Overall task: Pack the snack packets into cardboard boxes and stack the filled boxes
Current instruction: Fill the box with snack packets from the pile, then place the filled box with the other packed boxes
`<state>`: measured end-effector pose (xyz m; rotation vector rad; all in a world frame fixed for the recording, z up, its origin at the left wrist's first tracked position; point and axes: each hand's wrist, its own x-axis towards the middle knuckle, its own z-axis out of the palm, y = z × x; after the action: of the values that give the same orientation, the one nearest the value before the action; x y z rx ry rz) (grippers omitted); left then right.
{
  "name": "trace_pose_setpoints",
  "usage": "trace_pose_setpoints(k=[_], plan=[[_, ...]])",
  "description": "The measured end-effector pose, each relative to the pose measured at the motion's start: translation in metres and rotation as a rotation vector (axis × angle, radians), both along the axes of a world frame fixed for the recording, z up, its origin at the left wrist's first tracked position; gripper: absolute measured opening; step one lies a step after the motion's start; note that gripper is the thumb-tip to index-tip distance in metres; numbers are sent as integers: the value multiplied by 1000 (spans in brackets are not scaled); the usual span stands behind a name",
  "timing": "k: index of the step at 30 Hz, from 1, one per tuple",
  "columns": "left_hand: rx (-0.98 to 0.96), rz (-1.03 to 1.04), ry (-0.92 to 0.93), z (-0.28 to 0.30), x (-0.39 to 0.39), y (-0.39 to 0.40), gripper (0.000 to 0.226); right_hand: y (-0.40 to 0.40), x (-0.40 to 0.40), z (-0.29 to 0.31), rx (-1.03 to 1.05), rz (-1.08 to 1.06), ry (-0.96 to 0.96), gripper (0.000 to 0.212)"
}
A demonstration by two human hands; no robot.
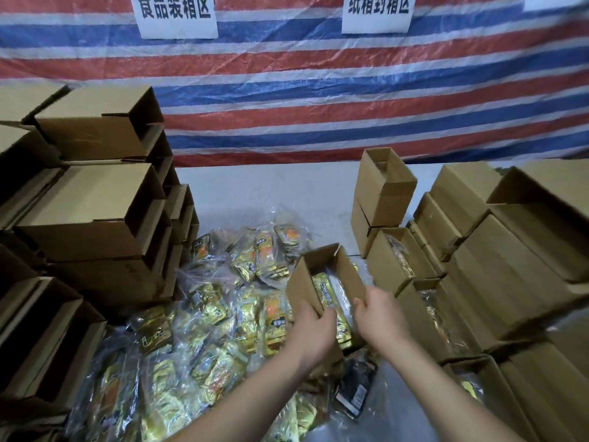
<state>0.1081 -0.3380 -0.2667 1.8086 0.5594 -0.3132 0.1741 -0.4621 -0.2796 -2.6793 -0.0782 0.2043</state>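
A small open cardboard box (347, 272) is held above the table's middle, tilted toward me, with a gold snack packet (325, 291) lying inside it. My left hand (314, 330) grips the box's near left wall. On the near right wall sits my right hand (381, 317), fingers curled over the edge. A heap of gold and orange snack packets (223, 314) in clear wrap covers the table below and to the left.
Stacks of empty open boxes (95, 199) rise on the left. On the right are filled and closed boxes (497, 250), with two small ones (382, 193) stacked behind. A dark packet (355, 387) lies near my arms. A striped tarp with paper signs (177, 14) hangs behind the white table (271, 189).
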Motion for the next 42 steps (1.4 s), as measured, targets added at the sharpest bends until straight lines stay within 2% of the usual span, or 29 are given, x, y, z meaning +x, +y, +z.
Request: trace_pose_setpoints(k=[7,10,14,21,24,27,31,38,42], plan=[[12,-78,-57,13,54,-40,50,-40,40,22,-150,-66,-50,25],[-38,-99,-81,21,86,-58,40,-59,62,32,-140,-110,-88,28],[-84,-135,-55,28,131,-81,54,-84,97,42,-116,-171,-120,26],[-197,-140,-21,22,198,-112,56,-111,148,50,-103,-208,-92,22],[-236,-134,3,18,219,-120,55,-115,165,51,-58,-219,-32,28],[-274,-121,26,13,235,-124,50,-117,179,53,0,-231,33,41],[-310,-107,15,10,247,-128,40,-119,194,56,23,-220,50,45],[-350,-124,56,-5,263,-134,55,-122,214,54,-15,-211,118,45],[-363,-124,32,-7,269,-135,51,-122,223,51,-35,-230,107,48]])
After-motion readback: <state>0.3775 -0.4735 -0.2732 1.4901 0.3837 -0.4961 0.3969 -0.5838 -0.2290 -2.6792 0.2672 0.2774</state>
